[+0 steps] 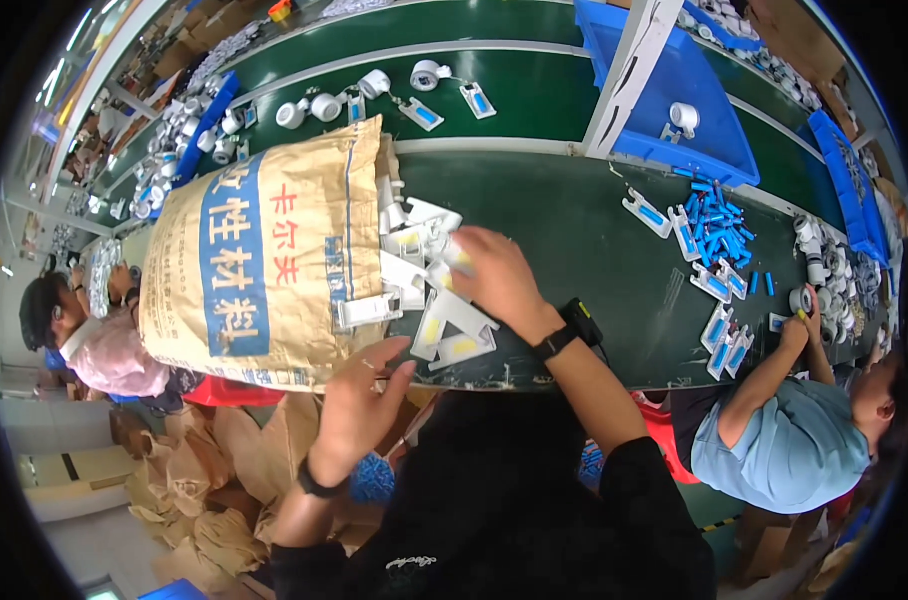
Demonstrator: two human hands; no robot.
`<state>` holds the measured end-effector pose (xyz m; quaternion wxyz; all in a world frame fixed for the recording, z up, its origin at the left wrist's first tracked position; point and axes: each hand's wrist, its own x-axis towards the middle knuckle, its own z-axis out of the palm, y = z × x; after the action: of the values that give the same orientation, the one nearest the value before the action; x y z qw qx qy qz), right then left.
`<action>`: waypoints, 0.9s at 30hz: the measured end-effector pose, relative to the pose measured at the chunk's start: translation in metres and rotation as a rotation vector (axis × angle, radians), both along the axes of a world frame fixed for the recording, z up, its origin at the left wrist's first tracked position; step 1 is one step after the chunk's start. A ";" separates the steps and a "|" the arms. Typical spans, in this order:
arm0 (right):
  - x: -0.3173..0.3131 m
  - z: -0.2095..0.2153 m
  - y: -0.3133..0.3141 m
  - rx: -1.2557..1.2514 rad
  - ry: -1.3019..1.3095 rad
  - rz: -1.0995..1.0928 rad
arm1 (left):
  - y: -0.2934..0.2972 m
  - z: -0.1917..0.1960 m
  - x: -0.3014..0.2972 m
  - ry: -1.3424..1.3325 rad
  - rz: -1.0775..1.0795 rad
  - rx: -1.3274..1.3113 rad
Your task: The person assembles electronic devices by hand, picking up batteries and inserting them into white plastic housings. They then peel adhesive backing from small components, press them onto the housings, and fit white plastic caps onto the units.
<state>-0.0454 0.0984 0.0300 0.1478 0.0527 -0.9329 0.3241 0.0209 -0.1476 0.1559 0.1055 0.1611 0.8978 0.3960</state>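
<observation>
Parts of flat white plastic (404,275), several with yellow patches, lie heaped at the open mouth of a large printed paper sack (264,260) at the left of a dark green table (534,200). The person's right hand (496,278) reaches onto the right side of the heap, fingers curled down against it; whether they grip a part cannot be told. The left hand (359,405) hovers at the near table edge, just beside the sack's mouth, its fingers open and spread. Black bands circle both wrists. Farther right, blue cylinders (719,225) sit in a loose pile, with white holders (716,285) fitted with blue pieces along its left and near sides. Beyond the table, round white fittings (432,73) rest on a green conveyor (539,105), left of a blue bin (649,110). A co-worker in a light blue top (779,450) works at right; another, in pink (114,350), at far left. Crumpled brown paper sacks (194,465) crowd the floor at near left
</observation>
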 end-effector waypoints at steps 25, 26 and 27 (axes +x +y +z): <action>0.159 0.048 -0.006 -1.448 -0.274 -0.106 | 0.094 -0.095 0.024 -0.779 -0.232 1.093; 0.162 0.049 -0.007 -1.525 -0.272 -0.140 | 0.101 -0.094 0.022 -0.748 -0.291 1.117; 0.164 0.049 -0.006 -1.662 -0.305 -0.138 | 0.103 -0.094 0.020 -0.835 -0.300 1.159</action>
<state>0.1185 0.0921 0.0789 0.0304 -0.1746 -0.4021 0.8983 0.0409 -0.0450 0.0621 0.3899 0.1478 0.3973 0.8175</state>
